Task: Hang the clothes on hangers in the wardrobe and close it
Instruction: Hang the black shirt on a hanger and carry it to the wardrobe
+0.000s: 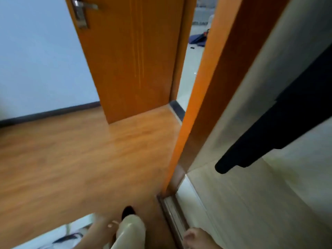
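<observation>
Sliding shut, the wardrobe door (181, 141) could be jammed by the dark garment (269, 132), or the right hand (195, 238) pinched near the track (172, 212); how its fingers (188, 237) lie cannot be told.

wardrobe (233, 203) open, dark garment (269, 132) hanging across opening

Orange room door (136, 56), wood-grain brown floor (75, 155), black garment (280, 128), pale beige wardrobe interior (251, 203), cream trouser leg (131, 229).
</observation>
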The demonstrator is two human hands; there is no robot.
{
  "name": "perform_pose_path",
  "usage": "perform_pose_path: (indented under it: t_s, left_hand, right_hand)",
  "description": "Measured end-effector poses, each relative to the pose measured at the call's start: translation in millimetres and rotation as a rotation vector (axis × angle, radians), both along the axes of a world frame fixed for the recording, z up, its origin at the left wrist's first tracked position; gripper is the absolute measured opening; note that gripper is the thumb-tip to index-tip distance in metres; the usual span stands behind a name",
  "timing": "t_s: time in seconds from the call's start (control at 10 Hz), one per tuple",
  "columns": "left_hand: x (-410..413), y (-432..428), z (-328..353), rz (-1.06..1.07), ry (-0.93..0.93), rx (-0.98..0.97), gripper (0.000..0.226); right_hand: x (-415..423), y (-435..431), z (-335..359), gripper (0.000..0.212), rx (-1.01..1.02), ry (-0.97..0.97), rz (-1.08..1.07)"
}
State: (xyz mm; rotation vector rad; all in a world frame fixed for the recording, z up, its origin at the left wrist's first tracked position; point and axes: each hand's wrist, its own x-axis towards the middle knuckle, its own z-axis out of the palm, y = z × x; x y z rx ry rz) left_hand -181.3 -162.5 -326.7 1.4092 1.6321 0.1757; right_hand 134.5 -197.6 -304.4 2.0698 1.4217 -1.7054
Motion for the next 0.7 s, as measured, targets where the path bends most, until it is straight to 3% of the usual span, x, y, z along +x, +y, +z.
perform_pose_path:
  t_s: [0.1, 0.2, 0.3, 0.5, 0.6, 0.7]
  left_hand:
    - [-116.5, -69.2, -137.7, 0.382, -0.062, -0.295, 0.022]
    - [-147.7, -100.5, -164.8, 0.741, -0.184, -0.364, 0.011]
    - [-131.0, -57.9, -24.4, 1.021, -0.229, -0.373, 0.018]
    - [-171.6, -13.2, -18.8, 1.033, -0.327, -0.532, 0.016]
    - [-193.5, 17.8, -18.5, 1.155, -0.346, -0.507, 0.017]
    - [-209.5, 45.2, -10.3, 1.231, -0.396, -0.504, 0.013]
  right_hand:
    - [-39.5, 4.3, 1.2, 0.023, -0.099, -0.062, 0.044]
    - [-65.2, 38.4, -1.3, 0.018, -0.146, -0.078, 0.079]
    - [-94.9, 86.4, 4.4, 0.007, -0.174, -0.085, 0.011]
    - [-179.3, 184.6, 39.2, 0.011, -0.113, -0.023, -0.048]
    - [-215.4, 227.8, 46.9, 0.014, -0.051, 0.026, -0.033]
    - [-237.5, 264.1, 42.1, 0.018, -0.044, -0.053, 0.131]
